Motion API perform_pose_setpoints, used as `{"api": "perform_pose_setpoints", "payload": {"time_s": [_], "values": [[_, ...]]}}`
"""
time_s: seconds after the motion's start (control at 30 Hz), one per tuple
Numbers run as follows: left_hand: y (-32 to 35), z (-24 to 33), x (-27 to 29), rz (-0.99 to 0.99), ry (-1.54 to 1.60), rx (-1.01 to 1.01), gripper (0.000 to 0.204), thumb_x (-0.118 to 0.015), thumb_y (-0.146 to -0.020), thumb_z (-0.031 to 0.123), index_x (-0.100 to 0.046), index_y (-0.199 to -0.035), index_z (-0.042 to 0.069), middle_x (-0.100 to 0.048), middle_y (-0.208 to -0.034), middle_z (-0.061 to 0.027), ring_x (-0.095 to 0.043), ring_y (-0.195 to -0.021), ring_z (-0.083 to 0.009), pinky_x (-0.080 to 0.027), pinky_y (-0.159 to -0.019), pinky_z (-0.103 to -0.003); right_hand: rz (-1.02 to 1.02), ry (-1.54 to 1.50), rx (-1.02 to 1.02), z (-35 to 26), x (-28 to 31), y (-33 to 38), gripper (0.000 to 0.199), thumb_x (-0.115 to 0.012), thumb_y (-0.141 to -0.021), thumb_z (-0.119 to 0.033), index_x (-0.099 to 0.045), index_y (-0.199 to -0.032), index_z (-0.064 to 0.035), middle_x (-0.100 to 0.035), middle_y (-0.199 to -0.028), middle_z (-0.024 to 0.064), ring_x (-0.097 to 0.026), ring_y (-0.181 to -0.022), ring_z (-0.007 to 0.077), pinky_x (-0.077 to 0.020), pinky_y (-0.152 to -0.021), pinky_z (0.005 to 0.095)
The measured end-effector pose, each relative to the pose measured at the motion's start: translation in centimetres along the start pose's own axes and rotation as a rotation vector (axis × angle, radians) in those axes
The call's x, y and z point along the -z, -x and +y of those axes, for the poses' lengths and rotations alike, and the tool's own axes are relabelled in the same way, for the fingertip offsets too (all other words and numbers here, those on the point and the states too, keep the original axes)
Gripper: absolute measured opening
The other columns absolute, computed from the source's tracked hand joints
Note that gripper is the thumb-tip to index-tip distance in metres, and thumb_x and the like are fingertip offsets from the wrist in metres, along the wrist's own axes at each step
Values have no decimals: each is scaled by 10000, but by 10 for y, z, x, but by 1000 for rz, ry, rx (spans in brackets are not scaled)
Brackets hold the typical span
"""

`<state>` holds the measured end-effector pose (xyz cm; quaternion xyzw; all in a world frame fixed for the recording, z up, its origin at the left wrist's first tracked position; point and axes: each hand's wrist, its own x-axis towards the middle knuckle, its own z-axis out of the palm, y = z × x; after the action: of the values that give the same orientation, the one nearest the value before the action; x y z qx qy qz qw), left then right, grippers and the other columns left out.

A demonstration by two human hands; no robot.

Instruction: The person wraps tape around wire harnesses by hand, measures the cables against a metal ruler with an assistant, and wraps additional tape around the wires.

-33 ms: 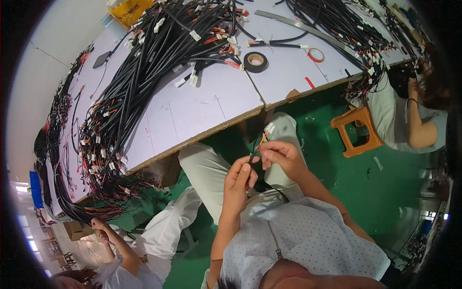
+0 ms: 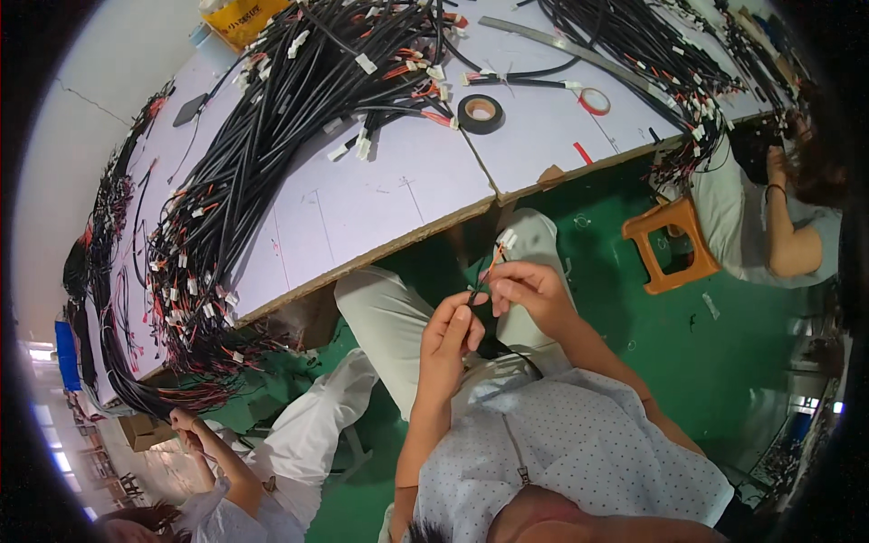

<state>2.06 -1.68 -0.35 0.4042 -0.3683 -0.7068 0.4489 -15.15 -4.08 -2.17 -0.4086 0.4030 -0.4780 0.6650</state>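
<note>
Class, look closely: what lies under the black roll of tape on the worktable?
The black tape roll lies flat on the pale worktable, over the seam between two boards. Its hole shows bare board; anything under the ring itself is covered.

The person wears a pale blue-grey shirt (image 2: pixel 561 443) with a fine dot pattern and a zip pull at the chest, seemingly short-sleeved, since both forearms are bare. The trousers (image 2: pixel 389 317) are light grey-beige. Left hand (image 2: pixel 453 335) and right hand (image 2: pixel 529 290) are ungloved.

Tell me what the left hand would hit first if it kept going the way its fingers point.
Likely the right hand: the left hand points up and right along the thin black wire both pinch. Depth is unclear.
</note>
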Motion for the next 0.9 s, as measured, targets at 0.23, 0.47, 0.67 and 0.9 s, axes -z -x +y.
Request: {"api": "perform_pose_setpoints", "payload": {"time_s": [0.23, 0.47, 0.67, 0.9], "values": [[-4, -1, -2, 2, -12, 50, 235, -437, -989, 208, -576, -1083, 45, -455, -651, 34, -360, -575, -34, -241, -513, -186, 0, -11, -9, -13, -9, -2, 233, -548, -907, -96, -607, -1073, 56, -639, -829, 66, -594, -707, 112, -487, -658, 237], [-3, -3, -2, 97, -63, -79, 208, -481, -976, 236, -587, -969, 57, -433, -612, 40, -326, -544, -34, -222, -494, -192, -78, 236, 147, -14, -2, -5, 183, -589, -899, -108, -653, -1022, 12, -645, -865, 52, -580, -737, 89, -472, -661, 228], [-3, 1, 0, 172, -19, -69, 218, -477, -978, 253, -576, -947, 62, -430, -598, 37, -310, -526, -31, -214, -481, -195, -128, 594, 311, -58, 8, -8, 156, -618, -870, -124, -676, -976, -23, -610, -808, 48, -547, -696, 91, -427, -607, 235], [-3, -4, -1, 118, 17, -18, 196, -472, -982, 222, -582, -982, 59, -423, -611, 32, -323, -540, -43, -234, -496, -199, -24, 592, 386, -60, 14, -11, 142, -610, -873, -103, -676, -972, -25, -594, -769, 36, -515, -656, 85, -408, -583, 229]]}}
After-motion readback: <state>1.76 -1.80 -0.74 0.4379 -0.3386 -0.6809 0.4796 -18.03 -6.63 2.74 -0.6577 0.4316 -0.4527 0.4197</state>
